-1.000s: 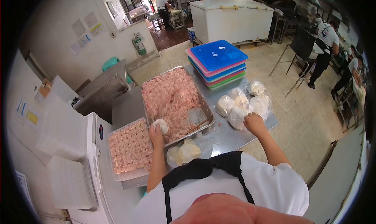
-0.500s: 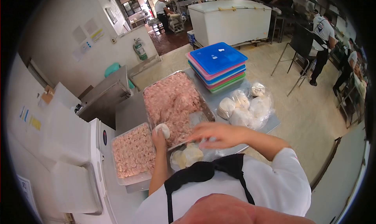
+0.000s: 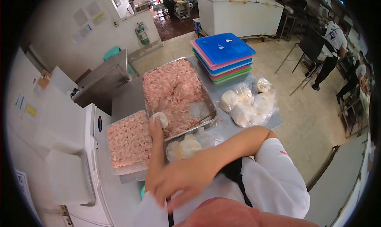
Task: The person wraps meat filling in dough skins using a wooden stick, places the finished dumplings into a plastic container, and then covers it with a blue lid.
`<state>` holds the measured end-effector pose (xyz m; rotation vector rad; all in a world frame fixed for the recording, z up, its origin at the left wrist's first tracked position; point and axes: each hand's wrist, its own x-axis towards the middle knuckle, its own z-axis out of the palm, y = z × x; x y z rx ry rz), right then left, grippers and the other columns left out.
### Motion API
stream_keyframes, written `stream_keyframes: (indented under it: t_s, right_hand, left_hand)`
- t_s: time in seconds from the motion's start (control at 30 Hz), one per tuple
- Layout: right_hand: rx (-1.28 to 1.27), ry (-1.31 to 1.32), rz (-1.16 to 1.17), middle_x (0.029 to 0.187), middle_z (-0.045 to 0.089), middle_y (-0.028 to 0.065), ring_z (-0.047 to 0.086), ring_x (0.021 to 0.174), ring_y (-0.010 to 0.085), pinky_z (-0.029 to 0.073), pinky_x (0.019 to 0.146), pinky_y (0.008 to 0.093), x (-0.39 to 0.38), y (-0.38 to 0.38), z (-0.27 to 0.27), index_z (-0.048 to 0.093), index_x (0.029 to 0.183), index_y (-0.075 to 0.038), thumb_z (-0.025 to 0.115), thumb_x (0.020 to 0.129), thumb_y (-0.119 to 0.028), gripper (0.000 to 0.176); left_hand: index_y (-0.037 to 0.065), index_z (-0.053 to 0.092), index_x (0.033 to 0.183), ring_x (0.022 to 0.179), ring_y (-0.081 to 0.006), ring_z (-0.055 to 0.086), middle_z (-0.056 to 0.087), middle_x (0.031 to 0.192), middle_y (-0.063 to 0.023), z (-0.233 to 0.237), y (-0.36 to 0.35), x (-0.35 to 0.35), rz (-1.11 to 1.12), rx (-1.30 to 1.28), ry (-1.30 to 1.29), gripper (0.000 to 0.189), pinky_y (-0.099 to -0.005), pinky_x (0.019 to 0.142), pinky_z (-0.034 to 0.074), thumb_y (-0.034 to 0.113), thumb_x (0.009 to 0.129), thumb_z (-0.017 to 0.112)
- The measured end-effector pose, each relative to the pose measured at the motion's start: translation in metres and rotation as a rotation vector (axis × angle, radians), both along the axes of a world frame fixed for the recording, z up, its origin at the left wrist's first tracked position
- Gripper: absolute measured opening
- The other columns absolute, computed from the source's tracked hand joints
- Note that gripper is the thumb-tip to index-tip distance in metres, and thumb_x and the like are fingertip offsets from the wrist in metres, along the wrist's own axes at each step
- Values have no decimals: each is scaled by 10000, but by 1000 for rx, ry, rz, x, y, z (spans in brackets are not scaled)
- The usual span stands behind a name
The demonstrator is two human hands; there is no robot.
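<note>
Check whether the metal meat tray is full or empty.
Partly full: meat fills most of the tray, but a bare patch shows.

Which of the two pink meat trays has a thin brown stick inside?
The larger silver metal tray; the stick lies near one corner. The smaller clear plastic tray shows none.

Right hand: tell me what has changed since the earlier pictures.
The right hand has left the bag of white balls and swung left across the body, now blurred in front of the left forearm. The left hand still holds the white disc; the bag stayed on the table.
</note>
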<state>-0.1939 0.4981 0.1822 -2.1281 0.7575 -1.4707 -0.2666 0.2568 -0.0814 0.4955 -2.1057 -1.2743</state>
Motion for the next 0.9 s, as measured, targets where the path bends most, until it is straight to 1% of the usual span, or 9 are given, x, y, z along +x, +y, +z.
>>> stream_keyframes:
  t_s: [0.13,0.23,0.3,0.4,0.5,0.57,0.67,0.77,0.9]
  right_hand:
    - [44,31,128,1003,579,167,591,936,289,454,780,361,25,-1,0,532,1112,31,651,861,-227,379]
    - [134,50,166,1012,574,165,581,955,298,442,797,365,23,3,-1,525,1095,49,665,856,-242,402]
    - [117,49,208,1019,570,167,578,961,292,440,798,370,32,-13,-24,522,1090,43,673,848,-243,404]
    - [101,-48,254,1025,574,174,582,959,271,440,787,367,34,-17,-38,531,1055,34,694,823,-239,393]
    - [189,-78,197,966,598,177,601,903,258,449,748,365,29,6,-7,551,992,29,720,789,-247,382]
    - [298,-34,235,913,610,175,606,846,263,454,705,370,31,5,-6,566,959,28,727,772,-257,378]
    - [472,85,368,829,625,171,605,755,277,459,631,380,36,-13,-15,589,919,30,732,753,-274,375]
    - [374,83,364,802,624,166,598,715,279,457,594,378,28,-8,-9,601,899,27,717,745,-266,351]
    - [312,89,262,828,620,158,601,743,279,465,608,382,27,-3,-7,596,911,20,674,766,-258,323]
  left_hand:
    - [-14,596,1096,917,-315,612,643,994,-186,8,4,1,2,11,7,289,-383,826,467,205,921,523]
    - [-17,601,1088,915,-308,611,641,991,-185,6,6,1,27,19,17,286,-377,830,467,202,921,521]
    - [-19,604,1087,911,-301,611,641,989,-185,6,4,1,11,-1,35,288,-369,833,467,202,923,519]
    - [-33,612,1101,905,-212,607,653,989,-130,12,8,2,-40,67,35,301,-325,812,466,205,944,515]
    - [-9,638,1066,973,-292,613,653,1032,-160,60,32,-1,-280,40,17,262,-367,867,468,179,920,528]
    - [16,659,1040,1010,-313,606,650,1067,-164,84,41,-9,-416,-354,-78,234,-390,886,470,175,891,575]
    - [26,644,1026,969,-331,619,653,1031,-161,104,47,-34,-650,-789,137,201,-382,834,492,115,846,631]
    - [32,643,980,960,-338,612,649,1011,-155,118,45,-57,-740,-907,14,182,-407,828,495,112,816,647]
    - [39,634,958,928,-338,608,637,976,-154,127,51,-77,-765,-994,53,179,-412,797,498,107,793,646]
